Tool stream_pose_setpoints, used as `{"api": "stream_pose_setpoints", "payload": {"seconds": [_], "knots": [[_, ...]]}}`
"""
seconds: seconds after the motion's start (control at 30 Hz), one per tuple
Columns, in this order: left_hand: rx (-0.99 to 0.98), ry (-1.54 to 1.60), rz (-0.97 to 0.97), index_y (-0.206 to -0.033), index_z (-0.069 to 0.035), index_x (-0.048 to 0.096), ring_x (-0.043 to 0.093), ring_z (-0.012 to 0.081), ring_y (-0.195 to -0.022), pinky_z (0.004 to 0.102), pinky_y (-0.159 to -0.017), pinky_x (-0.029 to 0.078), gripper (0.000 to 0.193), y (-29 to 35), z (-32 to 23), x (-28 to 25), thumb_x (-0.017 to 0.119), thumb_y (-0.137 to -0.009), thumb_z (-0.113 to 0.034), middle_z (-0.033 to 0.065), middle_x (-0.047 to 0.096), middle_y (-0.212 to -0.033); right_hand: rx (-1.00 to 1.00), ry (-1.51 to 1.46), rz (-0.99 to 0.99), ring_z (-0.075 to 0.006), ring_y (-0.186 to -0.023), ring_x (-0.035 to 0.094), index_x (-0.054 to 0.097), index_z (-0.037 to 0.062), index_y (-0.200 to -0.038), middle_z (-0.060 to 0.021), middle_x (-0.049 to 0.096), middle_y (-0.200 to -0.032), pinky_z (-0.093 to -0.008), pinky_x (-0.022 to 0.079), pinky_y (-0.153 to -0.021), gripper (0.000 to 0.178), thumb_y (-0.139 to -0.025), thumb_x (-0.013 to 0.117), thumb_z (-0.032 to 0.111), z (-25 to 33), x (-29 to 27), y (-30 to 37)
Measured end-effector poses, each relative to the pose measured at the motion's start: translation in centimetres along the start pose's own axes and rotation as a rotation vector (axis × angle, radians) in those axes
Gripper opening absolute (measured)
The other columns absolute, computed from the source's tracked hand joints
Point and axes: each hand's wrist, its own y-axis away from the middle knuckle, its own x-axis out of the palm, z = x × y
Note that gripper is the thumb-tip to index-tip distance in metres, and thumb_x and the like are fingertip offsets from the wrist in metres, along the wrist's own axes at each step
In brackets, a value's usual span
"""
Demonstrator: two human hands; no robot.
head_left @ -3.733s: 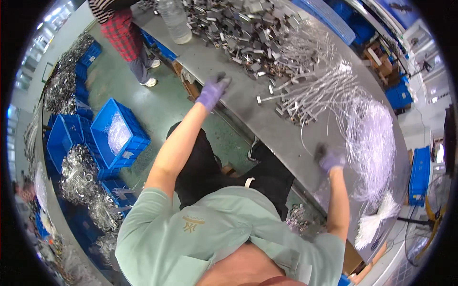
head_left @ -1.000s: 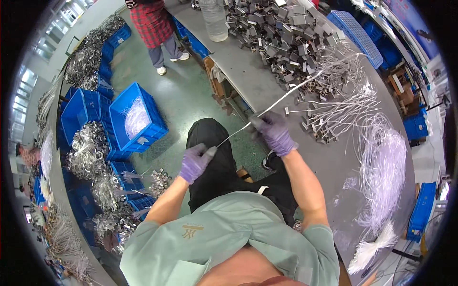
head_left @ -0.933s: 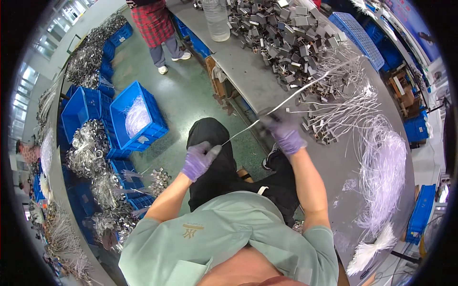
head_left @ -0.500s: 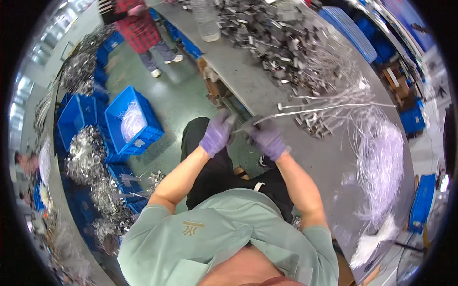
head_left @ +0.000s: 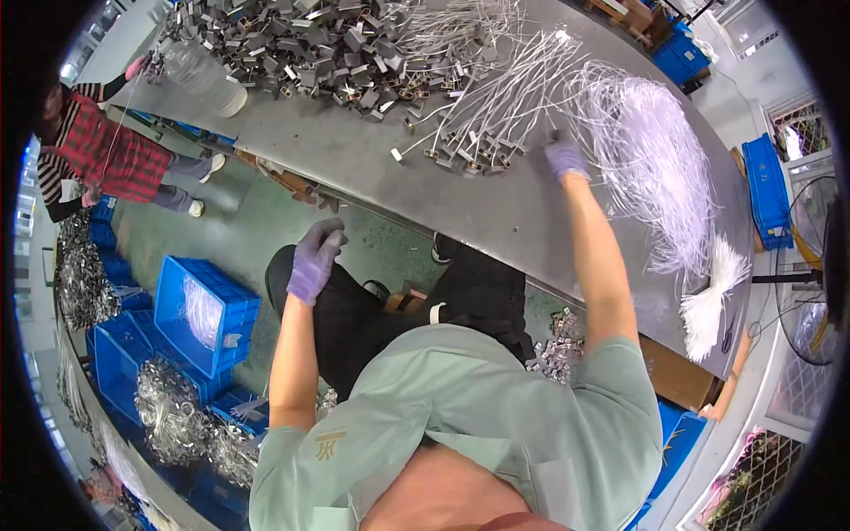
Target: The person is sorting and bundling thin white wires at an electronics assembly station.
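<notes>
My right hand point(head_left: 565, 157), in a purple glove, reaches out over the grey metal table point(head_left: 354, 168). Its bent fingers press on a fan of white strips with small metal clips on their ends point(head_left: 478, 124); whether it grips one is hidden. A big heap of loose white strips point(head_left: 646, 150) lies just right of that hand. My left hand point(head_left: 314, 261), also gloved, hangs off the table above my dark trousers with its fingers curled and nothing clearly in it. A pile of small metal clips point(head_left: 310, 44) covers the far side of the table.
A clear plastic bottle point(head_left: 208, 80) lies at the table's far left. Another person in a red checked top point(head_left: 106, 159) stands there. Blue crates point(head_left: 204, 314) and shiny metal bundles point(head_left: 168, 416) crowd the floor on my left. A tied white bundle point(head_left: 708, 301) lies at the right edge.
Half a second ago both hands held one long white strip in front of me. My right hand has since swung out to the strips on the table, and my left hand has let go and dropped toward my lap.
</notes>
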Motion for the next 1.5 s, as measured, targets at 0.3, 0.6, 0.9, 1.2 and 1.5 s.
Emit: {"api": "stream_pose_setpoints", "payload": {"seconds": [0.3,0.6,0.9,1.2,1.5], "knots": [[0.000,0.015,0.014,-0.113,0.002,0.053,0.060,0.0144,-0.079,0.0263,-0.069,0.047,0.036,-3.4,0.4,-1.7,0.055,-0.089,-0.024,0.0085,0.062,-0.093,0.012,0.066,0.218,-0.0338,-0.081,0.062,0.063,0.0047,-0.098,-0.0203,0.064,-0.086,-0.0402,0.049,-0.070,0.030,-0.078,0.054,0.025,-4.0,2.9,-1.4],[0.070,0.140,-0.162,-0.122,0.002,0.047,0.059,0.0135,-0.071,0.0266,-0.058,0.048,0.049,-17.4,-5.5,1.0,0.062,-0.083,-0.024,0.0094,0.063,-0.091,0.075,-0.700,0.882,-0.0185,-0.052,0.061,0.050,0.0003,-0.105,-0.0105,0.063,-0.075,-0.0271,0.048,-0.042,0.028,-0.089,0.053,0.023,6.6,1.1,15.4],[0.098,0.337,-0.290,-0.091,0.003,0.057,0.061,0.0199,-0.067,0.0293,-0.057,0.050,0.024,-26.0,0.1,0.9,0.063,-0.079,-0.017,0.0150,0.062,-0.081,-0.123,-0.959,0.899,-0.0148,-0.062,0.061,0.050,-0.0019,-0.105,-0.0098,0.062,-0.081,-0.0246,0.050,-0.052,0.025,-0.088,0.052,0.017,13.6,1.7,18.7],[0.233,0.337,-0.131,-0.094,0.003,0.051,0.054,0.0202,-0.065,0.0323,-0.061,0.045,0.022,-7.0,0.1,-1.5,0.053,-0.077,-0.011,0.0111,0.054,-0.076,0.100,-1.361,0.930,-0.0190,-0.066,0.063,0.052,0.0005,-0.108,-0.0105,0.061,-0.089,-0.0263,0.049,-0.056,0.024,-0.089,0.053,0.015,23.3,5.7,13.0],[-0.306,0.541,-0.411,-0.073,-0.001,0.053,0.043,0.0113,-0.042,0.0250,-0.039,0.032,0.018,15.5,1.2,-5.8,0.058,-0.080,-0.017,0.0054,0.049,-0.058,0.112,-1.822,0.930,-0.0289,-0.080,0.066,0.047,0.0019,-0.109,-0.0163,0.063,-0.094,-0.0340,0.054,-0.057,0.022,-0.090,0.051,0.012,32.4,12.0,9.7]]}}
